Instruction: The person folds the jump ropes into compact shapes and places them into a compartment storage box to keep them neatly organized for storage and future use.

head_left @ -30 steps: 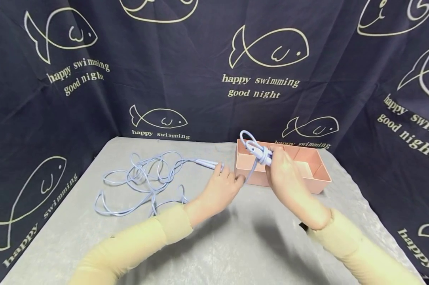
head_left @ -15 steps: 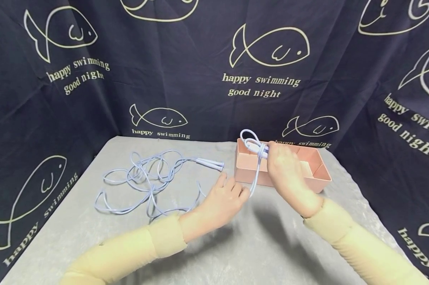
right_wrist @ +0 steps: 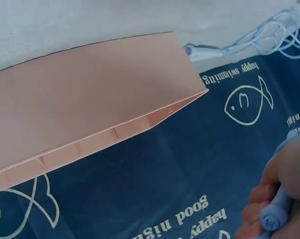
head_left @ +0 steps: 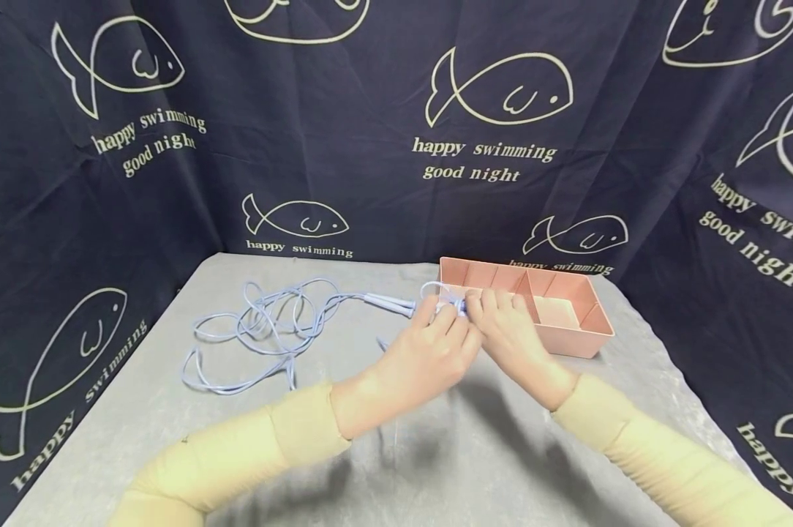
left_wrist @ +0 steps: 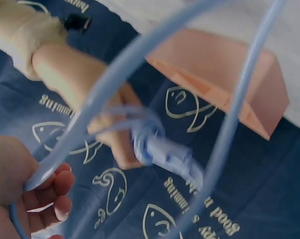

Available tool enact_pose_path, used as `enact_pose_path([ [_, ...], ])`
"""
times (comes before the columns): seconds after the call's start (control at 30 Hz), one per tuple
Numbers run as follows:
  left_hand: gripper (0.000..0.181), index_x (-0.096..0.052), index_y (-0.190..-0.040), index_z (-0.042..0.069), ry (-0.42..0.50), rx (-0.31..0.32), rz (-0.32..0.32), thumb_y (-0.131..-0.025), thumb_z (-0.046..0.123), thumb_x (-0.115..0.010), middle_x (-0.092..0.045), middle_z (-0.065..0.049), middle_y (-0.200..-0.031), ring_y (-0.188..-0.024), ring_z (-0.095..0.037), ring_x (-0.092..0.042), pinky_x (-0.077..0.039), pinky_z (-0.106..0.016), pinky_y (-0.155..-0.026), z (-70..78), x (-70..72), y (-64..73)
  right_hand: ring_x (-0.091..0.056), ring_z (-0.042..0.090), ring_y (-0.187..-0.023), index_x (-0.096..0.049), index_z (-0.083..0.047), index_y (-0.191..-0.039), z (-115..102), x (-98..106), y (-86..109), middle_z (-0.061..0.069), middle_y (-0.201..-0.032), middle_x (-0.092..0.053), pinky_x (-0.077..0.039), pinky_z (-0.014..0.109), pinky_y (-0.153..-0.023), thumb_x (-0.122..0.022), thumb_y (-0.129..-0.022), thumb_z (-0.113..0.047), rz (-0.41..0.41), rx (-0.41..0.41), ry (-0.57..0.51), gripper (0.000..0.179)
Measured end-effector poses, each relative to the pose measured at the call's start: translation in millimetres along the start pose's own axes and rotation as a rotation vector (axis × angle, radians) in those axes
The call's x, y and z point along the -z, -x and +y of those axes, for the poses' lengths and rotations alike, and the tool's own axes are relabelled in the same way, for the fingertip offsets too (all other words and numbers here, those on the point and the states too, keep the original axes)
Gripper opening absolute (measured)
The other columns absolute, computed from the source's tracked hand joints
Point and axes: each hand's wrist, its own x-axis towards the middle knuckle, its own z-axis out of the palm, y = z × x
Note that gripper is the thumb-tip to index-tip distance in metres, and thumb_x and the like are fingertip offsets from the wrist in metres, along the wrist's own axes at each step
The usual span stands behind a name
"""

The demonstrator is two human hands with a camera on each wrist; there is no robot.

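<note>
Close together over the table's middle, my two hands work on a light blue jump rope. My right hand (head_left: 511,340) grips its paired handles (left_wrist: 164,152), which have cord wound round them. In the right wrist view a rounded handle end (right_wrist: 274,215) pokes out of that fist. My left hand (head_left: 436,355) holds the cord (left_wrist: 234,107), which runs past the thumb and arcs large across the left wrist view. From the head view, the fingers hide most of the handles. A second blue jump rope (head_left: 314,322) lies loosely tangled on the left, its two handles (head_left: 388,302) side by side.
Just behind my hands stands a pink divided box (head_left: 574,342) with a white patch on its floor. A grey cloth (head_left: 238,454) covers the table. Dark blue curtains (head_left: 383,132) with fish drawings and lettering enclose the back and sides.
My left hand has risen from below, along the cord, to meet the right hand at the handles. The right hand has come down and left, bringing the wound handles lower.
</note>
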Motion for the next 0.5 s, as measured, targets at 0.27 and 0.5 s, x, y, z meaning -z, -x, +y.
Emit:
enact_pose_path([
  [0.27,0.016,-0.056,-0.074,0.013,-0.04,0.081,0.06,-0.083,0.002,-0.047,-0.052,0.001,-0.065,-0.068,-0.019,-0.049,-0.037,-0.036,-0.072,-28.8,-9.3,-16.7,-0.042,0.026,-0.065,-0.053,-0.002,-0.081,-8,7,6.1,0.01,-0.076,-0.046,-0.032,0.035,-0.054,-0.029,-0.091,-0.006,-0.03,0.222,0.002,0.026],
  [0.5,0.022,-0.058,-0.079,0.012,-0.041,0.172,-0.037,-0.089,0.003,-0.041,-0.054,-0.001,-0.067,-0.068,-0.021,-0.048,-0.037,-0.037,-0.074,-51.9,-30.5,-12.6,-0.043,0.023,-0.064,-0.053,-0.003,-0.093,-13,15,7.4,0.006,-0.072,-0.044,-0.033,0.034,-0.058,-0.024,-0.097,-0.011,-0.011,0.339,-0.118,0.03],
])
